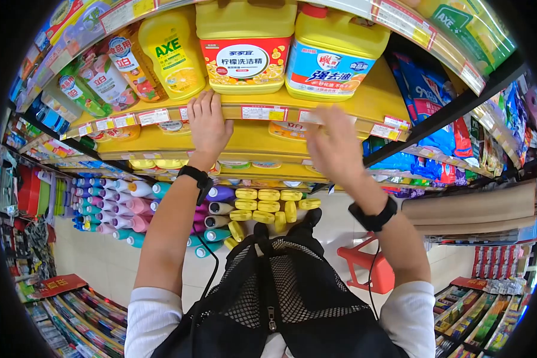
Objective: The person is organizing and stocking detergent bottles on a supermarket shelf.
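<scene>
My left hand rests on the front edge of a yellow shelf, its fingers laid flat over the lip and holding nothing. Just behind those fingertips stand a yellow AXE dish soap bottle and a large yellow jug with a red label. Motion blurs the fingers of my right hand, which is raised in front of the price tags on the shelf edge. Above it is a yellow jug with a blue label and a red cap. Both jugs stand upright on the shelf.
More detergent bottles line the shelf's left end. Blue bags fill the shelves at right. On the floor are rows of bottles, yellow packs near my feet and a red plastic stool. Brown boards lie at right.
</scene>
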### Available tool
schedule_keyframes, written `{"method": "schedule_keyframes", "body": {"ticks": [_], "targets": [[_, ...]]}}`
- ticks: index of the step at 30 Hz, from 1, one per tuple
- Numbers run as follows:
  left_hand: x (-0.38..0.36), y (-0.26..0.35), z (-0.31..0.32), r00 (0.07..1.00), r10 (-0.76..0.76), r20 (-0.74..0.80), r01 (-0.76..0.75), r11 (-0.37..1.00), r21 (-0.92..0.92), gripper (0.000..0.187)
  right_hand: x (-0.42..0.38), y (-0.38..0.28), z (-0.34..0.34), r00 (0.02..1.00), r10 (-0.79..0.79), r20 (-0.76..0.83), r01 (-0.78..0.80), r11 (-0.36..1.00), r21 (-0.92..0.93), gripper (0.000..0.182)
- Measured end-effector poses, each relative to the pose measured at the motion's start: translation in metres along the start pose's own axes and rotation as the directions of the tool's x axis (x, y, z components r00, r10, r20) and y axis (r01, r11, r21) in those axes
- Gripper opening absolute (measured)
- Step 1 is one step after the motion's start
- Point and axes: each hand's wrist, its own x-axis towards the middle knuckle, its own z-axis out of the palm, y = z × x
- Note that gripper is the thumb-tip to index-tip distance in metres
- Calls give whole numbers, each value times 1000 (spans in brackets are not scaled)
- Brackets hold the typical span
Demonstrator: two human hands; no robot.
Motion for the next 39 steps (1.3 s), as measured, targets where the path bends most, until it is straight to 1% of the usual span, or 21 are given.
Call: {"method": "schedule_keyframes", "body": {"ticks": [1,4,7,10,13,16,19,22,25,28,29,32,35,38,39], "targets": [[0,0,0,1000,-2,-2,2,1000,-7,71,-14,-6,7,994,-36,101,32,999,41,22],[0,1,0,1000,-1,0,1,1000,-10,73,-41,-13,29,946,-72,316,52,996,71,23],[2,1,0,1000,9,-6,-9,1000,-12,74,-62,-4,49,937,53,346,-34,997,-62,32],[1,1,-1,1000,-4,9,4,1000,-16,72,-63,8,58,917,153,370,-81,976,-203,43],[1,0,0,1000,-6,6,7,1000,-15,71,-59,17,62,876,228,425,-126,959,-254,50],[1,0,0,1000,4,2,-4,1000,1,74,-61,20,63,872,267,411,-170,951,-259,51],[1,-2,1,1000,15,-12,-15,1000,0,76,-74,27,63,875,269,403,-149,941,-303,57],[-1,-2,2,1000,5,-9,-5,1000,-13,74,-90,43,57,871,365,327,-237,898,-370,52],[0,-3,5,1000,11,-22,-11,1000,-20,73,-102,57,37,823,500,270,-386,841,-379,50],[-1,-3,5,999,19,-28,-19,1000,-19,76,-109,67,28,811,546,211,-439,806,-398,48],[-1,-3,4,999,21,-27,-21,1000,-17,78,-112,70,27,853,487,189,-379,826,-418,51],[-1,-3,4,999,24,-33,-24,999,-25,77,-106,72,25,830,518,208,-434,833,-344,50],[0,-3,3,999,22,-24,-22,1000,-21,77,-97,74,24,769,554,319,-469,828,-306,50],[0,-2,1,1000,19,-9,-19,1000,-13,77,-100,80,35,811,519,271,-444,846,-294,49],[0,-2,1,1000,18,-7,-18,1000,-19,77,-102,84,38,794,530,297,-442,840,-315,49]]}}
